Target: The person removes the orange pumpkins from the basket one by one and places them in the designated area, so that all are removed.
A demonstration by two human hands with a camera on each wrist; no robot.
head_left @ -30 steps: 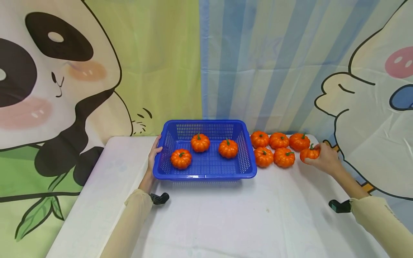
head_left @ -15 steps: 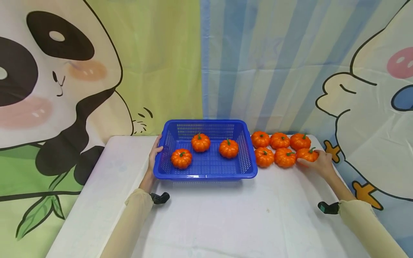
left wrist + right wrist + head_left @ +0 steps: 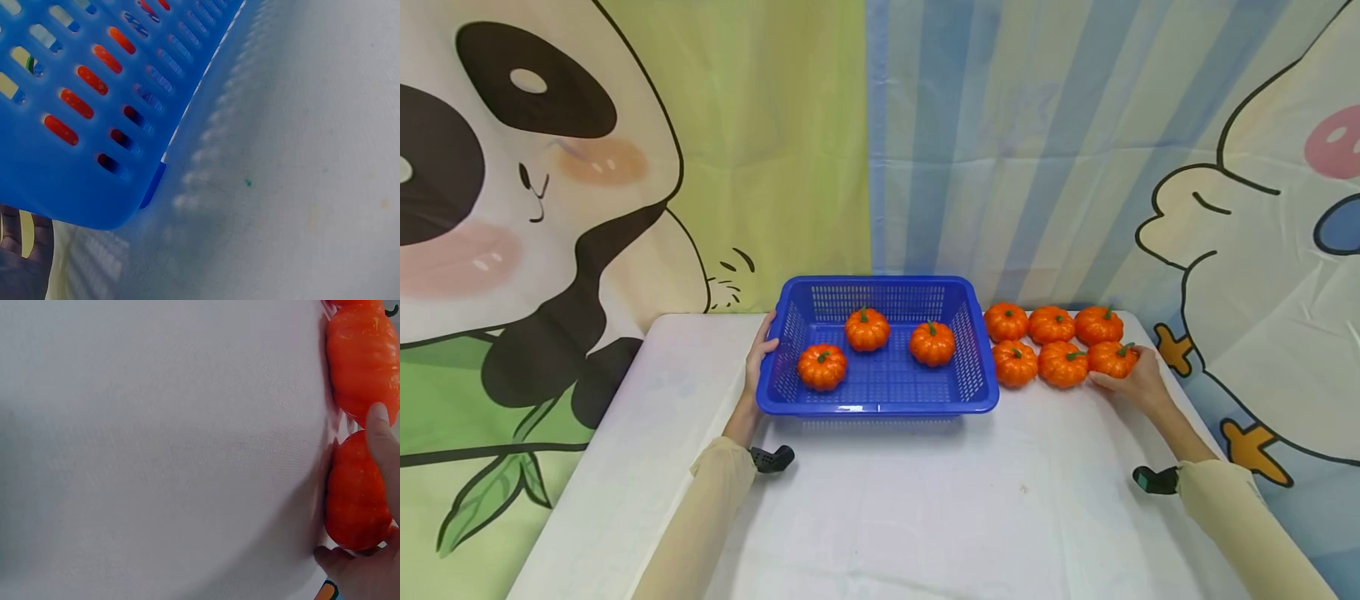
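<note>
A: What's nearest?

B: The cream left sleeve (image 3: 700, 508) and right sleeve (image 3: 1247, 525), over a white tabletop (image 3: 910, 508). Each wrist carries a black device, one on the left (image 3: 772, 460), another on the right.

A: And the hands?

B: The left hand (image 3: 756, 367) holds the left side of the blue basket (image 3: 880, 410), thumb at the rim, other fingers partly hidden. The right hand (image 3: 1144, 379) has thumb and fingers round the end pumpkin (image 3: 1111, 360).

A: Where exactly is that one?

B: At the right end of the front row, just beside the middle pumpkin (image 3: 1063, 365); the right wrist view shows the thumb tip at the gap between them. The row's left pumpkin (image 3: 1015, 364) is near the basket's right wall.

A: Inside the basket?

B: Three, spaced apart: the near-left pumpkin (image 3: 822, 367), the right-hand pumpkin (image 3: 932, 343), and the farthest pumpkin (image 3: 867, 330). All are orange, with green stems.

A: Beyond the front row?

B: A back row of three pumpkins (image 3: 1051, 325), then a curtain (image 3: 805, 150) printed with a panda (image 3: 542, 75) at left.
</note>
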